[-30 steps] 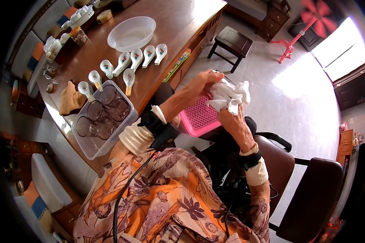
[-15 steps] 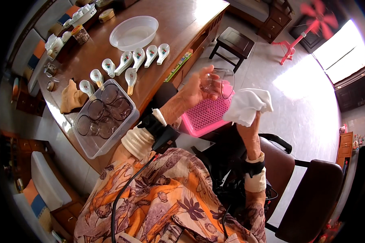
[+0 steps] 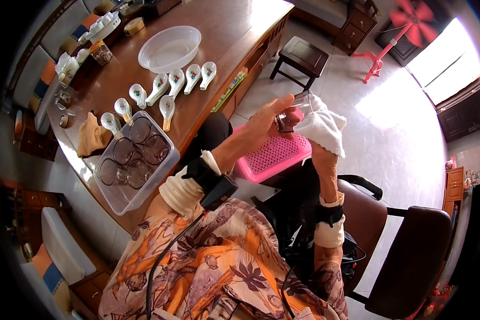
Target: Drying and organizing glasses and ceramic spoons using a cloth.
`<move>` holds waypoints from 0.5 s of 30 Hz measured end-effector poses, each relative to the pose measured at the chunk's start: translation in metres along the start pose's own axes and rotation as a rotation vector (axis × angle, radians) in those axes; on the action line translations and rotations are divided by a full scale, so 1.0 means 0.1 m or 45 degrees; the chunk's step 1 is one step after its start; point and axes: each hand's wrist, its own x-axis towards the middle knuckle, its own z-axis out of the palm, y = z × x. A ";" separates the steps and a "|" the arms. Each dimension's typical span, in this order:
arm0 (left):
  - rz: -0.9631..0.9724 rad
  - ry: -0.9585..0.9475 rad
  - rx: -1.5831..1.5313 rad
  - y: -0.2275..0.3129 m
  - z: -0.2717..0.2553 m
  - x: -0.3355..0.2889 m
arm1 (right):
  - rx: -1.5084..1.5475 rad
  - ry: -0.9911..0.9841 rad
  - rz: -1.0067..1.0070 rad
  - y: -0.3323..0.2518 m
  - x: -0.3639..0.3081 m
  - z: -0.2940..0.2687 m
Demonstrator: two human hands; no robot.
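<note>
L hand point(image 3: 269, 118) grasps glass point(image 3: 284, 122) at one end, prob. leaving the other free for the cloth point(image 3: 323, 125) over R hand point(image 3: 320, 153), whose grip I can't see.

Half a second ago my left hand point(image 3: 262, 124) held the glass point(image 3: 286, 122) bare, with the white cloth point(image 3: 325, 127) in my right hand point(image 3: 322, 152) apart to its right; now my hands have come together and the cloth covers the glass's right end. A second ago it was bunched between both hands; now it hangs looser, draped over my right.
</note>
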 end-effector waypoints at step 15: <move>-0.103 -0.004 -0.177 0.08 0.03 -0.04 | 0.424 0.146 0.465 -0.31 0.08 -0.24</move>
